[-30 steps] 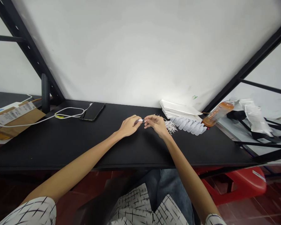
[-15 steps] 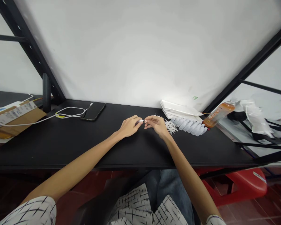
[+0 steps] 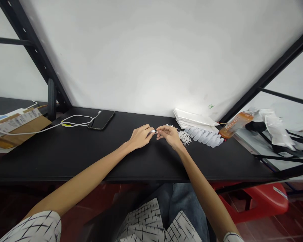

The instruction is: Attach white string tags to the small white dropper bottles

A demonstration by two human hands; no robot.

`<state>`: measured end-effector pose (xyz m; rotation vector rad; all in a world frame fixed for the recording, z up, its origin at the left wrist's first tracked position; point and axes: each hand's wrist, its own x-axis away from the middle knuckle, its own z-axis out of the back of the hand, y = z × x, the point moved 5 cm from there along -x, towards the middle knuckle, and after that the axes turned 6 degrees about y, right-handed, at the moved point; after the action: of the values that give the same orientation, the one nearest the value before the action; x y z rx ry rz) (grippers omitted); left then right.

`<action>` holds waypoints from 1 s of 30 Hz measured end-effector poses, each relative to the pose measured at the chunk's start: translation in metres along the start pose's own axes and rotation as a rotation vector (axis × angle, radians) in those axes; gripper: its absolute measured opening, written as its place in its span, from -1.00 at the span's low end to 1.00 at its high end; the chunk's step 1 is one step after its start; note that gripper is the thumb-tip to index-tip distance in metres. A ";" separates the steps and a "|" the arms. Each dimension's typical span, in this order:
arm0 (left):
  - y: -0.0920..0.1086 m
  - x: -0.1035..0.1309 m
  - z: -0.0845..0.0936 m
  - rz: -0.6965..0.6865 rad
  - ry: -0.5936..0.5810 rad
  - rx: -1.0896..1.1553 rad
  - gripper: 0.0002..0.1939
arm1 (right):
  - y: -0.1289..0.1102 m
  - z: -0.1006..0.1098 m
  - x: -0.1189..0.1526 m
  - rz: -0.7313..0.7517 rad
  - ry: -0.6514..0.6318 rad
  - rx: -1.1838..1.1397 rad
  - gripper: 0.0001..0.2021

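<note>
My left hand [image 3: 141,136] is closed in a pinch on a small white piece [image 3: 153,131] above the black table. My right hand [image 3: 168,134] faces it with fingertips pressed together at the piece's right end. What lies between those right fingers is too small to make out. Beside and partly behind my right hand is a bundle of thin white strings [image 3: 185,137]. Right of the strings, a row of overlapping white oval pieces [image 3: 204,136] lies on the table.
A stack of white sheets [image 3: 194,118] sits behind the oval pieces, and an orange-labelled bottle [image 3: 236,125] lies to their right. At left are a black phone [image 3: 101,120], a white cable [image 3: 77,116] and a cardboard box [image 3: 20,126]. A red stool [image 3: 265,201] stands below.
The view has shifted very slightly. Both hands stay in nearly the same place, with small finger movements around the white piece; the loop at its right end shows less clearly now.
</note>
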<state>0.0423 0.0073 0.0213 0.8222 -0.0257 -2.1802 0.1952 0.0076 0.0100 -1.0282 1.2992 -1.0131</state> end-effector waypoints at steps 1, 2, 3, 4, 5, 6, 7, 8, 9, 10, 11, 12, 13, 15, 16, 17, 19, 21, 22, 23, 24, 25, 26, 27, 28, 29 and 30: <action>0.000 0.000 0.000 0.000 0.000 -0.005 -0.71 | 0.001 0.000 0.000 0.007 0.003 0.011 -0.69; 0.000 0.000 -0.001 -0.001 -0.001 -0.007 -0.72 | 0.001 0.000 0.000 0.016 0.007 0.023 -0.70; 0.000 0.000 -0.001 -0.002 0.000 -0.008 -0.72 | 0.001 0.000 0.000 0.025 0.010 0.037 -0.70; 0.000 0.000 -0.002 -0.004 0.000 -0.007 -0.72 | 0.001 -0.001 0.000 0.035 0.013 0.051 -0.71; 0.001 0.001 -0.003 -0.006 0.002 -0.005 -0.72 | 0.001 -0.001 0.000 0.044 0.013 0.065 -0.73; 0.001 0.001 -0.003 -0.009 0.004 -0.002 -0.71 | 0.001 -0.001 0.000 0.053 0.013 0.079 -0.74; 0.001 0.001 -0.004 -0.013 0.004 0.001 -0.71 | 0.000 -0.002 0.001 0.061 0.012 0.091 -0.75; 0.002 0.001 -0.005 -0.016 0.003 0.004 -0.71 | 0.000 -0.002 0.001 0.068 0.011 0.103 -0.76; 0.002 0.001 -0.006 -0.020 0.002 0.007 -0.72 | 0.000 -0.003 0.001 0.073 0.009 0.113 -0.77; 0.002 0.001 -0.007 -0.024 -0.001 0.011 -0.72 | 0.001 -0.003 0.001 0.078 0.006 0.122 -0.78; 0.002 0.001 -0.008 -0.028 -0.005 0.016 -0.72 | 0.001 -0.004 0.002 0.082 0.004 0.130 -0.79; 0.002 0.001 -0.008 -0.029 -0.008 0.022 -0.72 | 0.001 -0.004 0.002 0.086 0.002 0.137 -0.80; 0.001 0.001 -0.009 -0.028 -0.011 0.030 -0.72 | 0.001 -0.005 0.002 0.089 0.001 0.143 -0.81; 0.000 0.000 -0.010 -0.020 -0.015 0.053 -0.72 | 0.002 -0.006 0.002 0.096 0.006 0.152 -0.82; -0.001 0.000 -0.010 -0.012 -0.017 0.070 -0.72 | 0.002 -0.006 0.002 0.098 0.009 0.157 -0.82; -0.002 -0.001 -0.010 -0.002 -0.020 0.090 -0.72 | 0.001 -0.006 0.002 0.099 0.012 0.162 -0.82; -0.004 -0.003 -0.010 0.017 -0.028 0.135 -0.72 | 0.000 -0.007 0.002 0.106 0.023 0.170 -0.82; -0.005 -0.004 -0.010 0.015 -0.039 0.179 -0.71 | -0.003 -0.007 0.002 0.114 0.038 0.173 -0.81; -0.005 -0.005 -0.010 0.004 -0.043 0.192 -0.71 | -0.004 -0.006 0.002 0.119 0.047 0.173 -0.80; -0.005 -0.005 -0.009 -0.012 -0.046 0.194 -0.70 | -0.005 -0.006 0.002 0.126 0.056 0.174 -0.79; -0.005 -0.006 -0.009 -0.030 -0.047 0.185 -0.70 | -0.006 -0.005 0.002 0.134 0.067 0.177 -0.78; -0.005 -0.006 -0.008 -0.045 -0.045 0.165 -0.70 | -0.006 -0.004 0.002 0.143 0.079 0.182 -0.78; -0.005 -0.006 -0.008 -0.054 -0.041 0.140 -0.70 | -0.007 -0.004 0.002 0.154 0.092 0.185 -0.78; -0.005 -0.006 -0.007 -0.058 -0.038 0.114 -0.70 | -0.007 -0.003 0.002 0.165 0.103 0.188 -0.78; -0.005 -0.006 -0.006 -0.059 -0.038 0.092 -0.70 | -0.007 -0.003 0.002 0.173 0.110 0.189 -0.78; -0.006 -0.006 -0.006 -0.057 -0.040 0.077 -0.71 | -0.007 -0.003 0.002 0.177 0.110 0.189 -0.78; -0.006 -0.006 -0.005 -0.053 -0.046 0.070 -0.71 | -0.007 -0.003 0.002 0.174 0.103 0.187 -0.78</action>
<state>0.0441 0.0171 0.0191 0.8201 -0.1044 -2.2589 0.1921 0.0041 0.0162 -0.7163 1.3253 -1.0425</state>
